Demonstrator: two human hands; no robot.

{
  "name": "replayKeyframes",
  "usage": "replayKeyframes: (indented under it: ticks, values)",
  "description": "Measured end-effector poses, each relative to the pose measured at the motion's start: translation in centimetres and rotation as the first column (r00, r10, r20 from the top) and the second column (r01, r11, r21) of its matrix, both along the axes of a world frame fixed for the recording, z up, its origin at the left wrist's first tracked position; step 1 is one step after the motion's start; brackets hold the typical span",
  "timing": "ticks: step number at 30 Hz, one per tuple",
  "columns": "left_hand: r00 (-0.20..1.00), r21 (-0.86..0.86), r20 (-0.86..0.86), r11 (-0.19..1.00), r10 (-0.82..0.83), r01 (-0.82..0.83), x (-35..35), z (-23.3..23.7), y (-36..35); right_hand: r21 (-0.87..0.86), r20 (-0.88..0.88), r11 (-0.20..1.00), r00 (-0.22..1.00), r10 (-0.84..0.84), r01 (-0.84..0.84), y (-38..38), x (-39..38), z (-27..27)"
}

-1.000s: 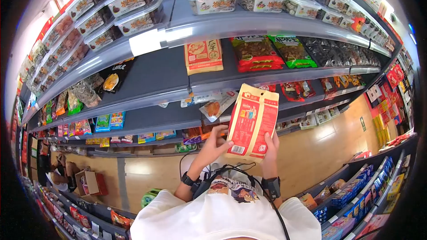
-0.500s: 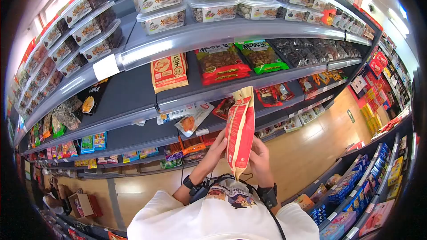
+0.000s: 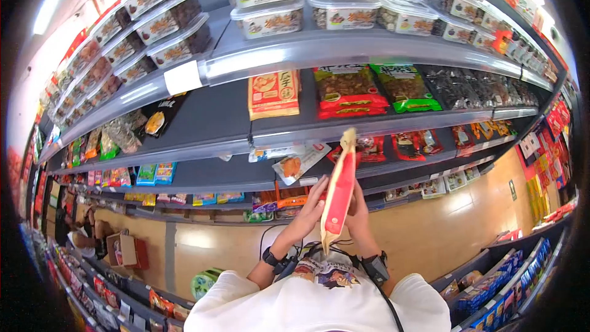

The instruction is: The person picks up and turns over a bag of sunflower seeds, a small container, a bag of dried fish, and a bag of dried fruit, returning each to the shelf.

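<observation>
I see the red and cream glossy snack pouch (image 3: 340,193) just below the centre of the frame, held up in front of the shelving. It is turned almost edge-on to me, so only a narrow red sliver with a pale crimped top shows. Its long axis runs nearly vertical, with the sealed top pointing up toward the shelves and leaning slightly right, and the pointed lower corner aimed down at the white shirt (image 3: 307,304). Whatever is printed on its faces I cannot read from this angle.

The left hand (image 3: 310,209) lies with straight fingers flat against the pouch's left face. The right hand (image 3: 358,212) cups the right face, its fingers mostly hidden behind the pouch. Together they clamp the pouch between them. I can see a black band on each wrist, and thin black cables hang below them.

Behind, grey metal shelves (image 3: 369,43) curve across the frame. Clear lidded plastic tubs (image 3: 270,18) are stacked along the top. One level down lie a flat orange packet (image 3: 273,93), a red-edged bag (image 3: 350,89) and a green-edged bag (image 3: 404,86). At lower left an open cardboard box (image 3: 126,251) sits on the tan floor; the figure beside it is too small and distorted to make out.
</observation>
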State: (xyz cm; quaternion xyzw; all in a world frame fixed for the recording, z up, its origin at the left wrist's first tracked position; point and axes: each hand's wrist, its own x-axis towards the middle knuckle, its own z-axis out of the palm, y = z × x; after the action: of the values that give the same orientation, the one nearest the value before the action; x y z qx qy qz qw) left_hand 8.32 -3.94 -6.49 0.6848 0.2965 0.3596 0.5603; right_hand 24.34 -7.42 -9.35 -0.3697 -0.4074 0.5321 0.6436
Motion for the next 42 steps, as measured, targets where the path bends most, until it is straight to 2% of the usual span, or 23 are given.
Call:
replayKeyframes:
  ticks: [2, 3, 5, 6, 8, 10, 12, 13, 17, 20, 21, 25, 28, 29, 32, 33, 39, 42]
  values:
    - [0.989, -0.326, 0.115, 0.944, 0.092, -0.050, -1.2, 0.0, -1.0, 0.059, -0.073, 0.995, 0.994, 0.086, -0.082, 0.3, -0.3, 1.8]
    - [0.975, -0.453, 0.132, 0.886, 0.180, -0.102, -1.9, -0.1, -1.3, 0.088, -0.077, 0.995, 0.995, 0.056, -0.049, 0.6, -0.8, 2.1]
    - [0.905, -0.664, 0.197, 0.731, 0.376, -0.159, -2.6, 0.1, -1.9, 0.022, -0.024, 0.998, 0.998, 0.054, -0.054, 0.5, -0.8, 3.1]
    - [0.835, -0.741, 0.247, 0.651, 0.492, -0.165, -2.4, 2.2, -2.3, -0.016, 0.002, 0.999, 0.999, 0.050, -0.050, 0.5, -0.7, 3.3]
    - [0.700, -0.631, 0.527, 0.774, 0.483, -0.059, -2.6, 1.7, -1.6, 0.013, 0.037, 1.000, 0.999, 0.020, -0.020, 0.7, -0.2, 3.3]
    - [0.625, -0.626, 0.635, 0.777, 0.454, 0.071, -3.2, 1.2, -1.7, 0.013, 0.109, 1.000, 0.994, 0.024, -0.026, 0.1, 0.7, 3.2]
    - [0.681, -0.594, 0.581, 0.804, 0.447, -0.021, -3.0, 0.8, -2.0, -0.045, 0.054, 0.997, 0.996, 0.067, -0.065, -0.3, 1.4, 2.8]
    - [0.695, -0.606, 0.555, 0.794, 0.457, -0.038, -2.3, 1.9, -2.3, -0.076, 0.115, 0.992, 0.987, 0.110, -0.102, -0.4, 1.9, 2.2]
    - [0.709, -0.672, 0.449, 0.729, 0.544, -0.134, -0.9, 1.1, -2.2, -0.164, 0.059, 0.973, 0.983, 0.174, -0.163, -1.2, 1.7, 3.0]
    - [0.731, -0.669, 0.468, 0.740, 0.497, -0.074, -0.4, 1.7, -1.6, -0.229, -0.041, 0.959, 0.986, 0.163, -0.169, -1.4, 1.7, 2.8]
    - [0.743, -0.686, 0.420, 0.719, 0.520, -0.116, -0.5, 1.3, -1.3, -0.210, -0.058, 0.962, 0.985, 0.163, -0.172, -1.3, 1.8, 2.6]
    - [0.830, -0.484, 0.315, 0.830, 0.461, -0.277, -0.2, 0.8, -0.7, -0.147, -0.059, 0.987, 0.996, 0.060, -0.068, -1.2, 1.7, 2.3]
    - [0.882, -0.374, 0.244, 0.878, 0.403, -0.298, -0.1, 1.2, -0.9, -0.106, -0.038, 0.994, 0.999, -0.001, -0.003, -1.0, 1.7, 2.6]
    - [0.914, -0.403, 0.151, 0.867, 0.378, -0.292, -0.5, 1.6, -0.8, -0.083, -0.018, 0.996, 1.000, -0.017, 0.016, -0.9, 1.6, 2.4]
    - [0.974, -0.206, -0.012, 0.953, 0.224, -0.222, -1.2, 2.6, -1.3, -0.017, 0.028, 0.997, 0.997, -0.075, 0.076, -0.8, 1.2, 2.5]
    - [0.984, -0.211, -0.045, 0.961, 0.171, -0.176, -1.5, 2.3, -1.1, 0.005, 0.042, 0.996, 0.995, -0.094, 0.094, -0.8, 1.2, 2.6]
    - [0.995, -0.225, -0.009, 0.970, 0.095, -0.095, -2.4, 2.3, -0.9, 0.017, 0.032, 0.999, 0.999, -0.041, 0.040, -0.8, 1.5, 3.9]
    - [0.997, -0.173, 0.009, 0.982, 0.074, -0.071, -2.6, 2.4, -0.8, 0.018, 0.043, 0.999, 0.999, -0.030, 0.029, -0.8, 1.7, 4.2]
